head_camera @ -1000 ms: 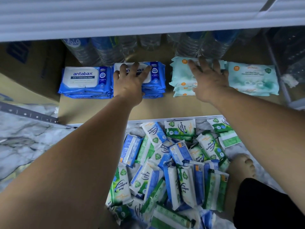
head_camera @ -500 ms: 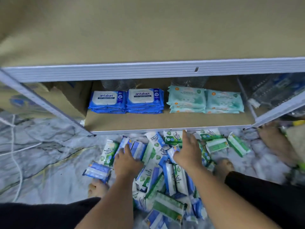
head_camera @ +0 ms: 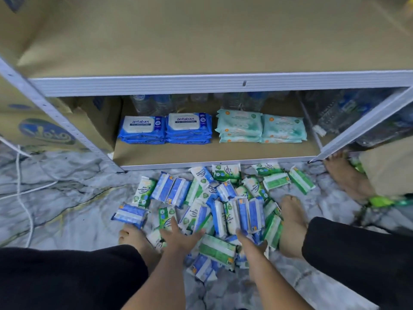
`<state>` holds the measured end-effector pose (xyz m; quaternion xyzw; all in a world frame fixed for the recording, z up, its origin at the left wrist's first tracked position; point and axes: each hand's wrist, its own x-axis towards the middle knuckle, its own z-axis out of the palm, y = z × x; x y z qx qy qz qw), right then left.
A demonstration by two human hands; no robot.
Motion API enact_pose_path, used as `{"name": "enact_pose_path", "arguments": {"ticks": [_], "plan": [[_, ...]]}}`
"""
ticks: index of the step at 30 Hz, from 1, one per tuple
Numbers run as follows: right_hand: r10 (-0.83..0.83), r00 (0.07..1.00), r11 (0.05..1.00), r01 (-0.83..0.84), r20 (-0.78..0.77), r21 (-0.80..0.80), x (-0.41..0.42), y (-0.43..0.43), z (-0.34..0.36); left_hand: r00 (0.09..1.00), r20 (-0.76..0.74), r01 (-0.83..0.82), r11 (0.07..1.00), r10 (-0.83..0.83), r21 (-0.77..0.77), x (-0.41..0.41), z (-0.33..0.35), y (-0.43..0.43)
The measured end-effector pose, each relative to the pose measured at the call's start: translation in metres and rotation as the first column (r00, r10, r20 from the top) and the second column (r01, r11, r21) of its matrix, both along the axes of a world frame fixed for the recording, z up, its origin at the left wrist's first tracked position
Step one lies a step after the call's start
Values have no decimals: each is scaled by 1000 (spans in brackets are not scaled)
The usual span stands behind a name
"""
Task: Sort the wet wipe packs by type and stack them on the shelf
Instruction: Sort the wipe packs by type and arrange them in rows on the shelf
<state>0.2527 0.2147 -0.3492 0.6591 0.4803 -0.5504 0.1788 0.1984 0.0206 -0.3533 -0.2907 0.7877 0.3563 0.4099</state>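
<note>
The left hand (head_camera: 178, 239) is spread, fingers splayed over the glossy pile of small packs (head_camera: 214, 211) on the marble-patterned floor (head_camera: 67, 209). Beside it, the right hand (head_camera: 250, 239) seems closed around two upright blue packs (head_camera: 248, 214), though blur obscures the grip. Beyond both hands, flat blue stacks (head_camera: 165, 128) and soft mint stacks (head_camera: 261, 126) are set on the shelf (head_camera: 212, 153).

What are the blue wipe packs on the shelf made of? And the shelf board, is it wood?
The blue antabax packs look like soft, glossy plastic film: they sag at the edges and catch the light. The shelf board is matte tan and looks like pressed wood or fibreboard, though no grain shows, so I can't be sure. Its front rail looks like grey-painted metal.
</note>
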Motion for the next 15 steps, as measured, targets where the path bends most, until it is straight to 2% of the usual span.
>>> {"name": "enact_pose_path", "arguments": {"ticks": [3, 5, 7, 9, 10, 12, 15], "plan": [[149, 985, 981, -137, 84, -136, -1, 5, -12, 998, 62, 19, 1000, -19, 12, 4, -3, 15], [195, 969, 950, -148, 151, -276, 2, 7, -29, 998, 49, 34, 999, -35, 19, 11, -12, 24], [170, 979, 940, -126, 114, -316, 25, 15, -107, 1000, 12, -7, 999, 6, 37, 16, -25, 31], [83, 988, 971, -51, 129, -233, 43, 26, -197, 997, -47, -67, 998, 67, 7, 19, -36, 39], [44, 993, 981, -23, 105, -193, 47, 18, -211, 994, -69, -86, 996, 85, -25, 18, -37, 44], [-35, 996, 997, 40, 78, -62, 43, 12, -216, 993, -89, -92, 990, 83, -109, 15, -36, 57], [-78, 996, 996, 75, 54, 52, 21, -2, -164, 990, -63, -132, 979, 124, -158, 2, -35, 78]]}}
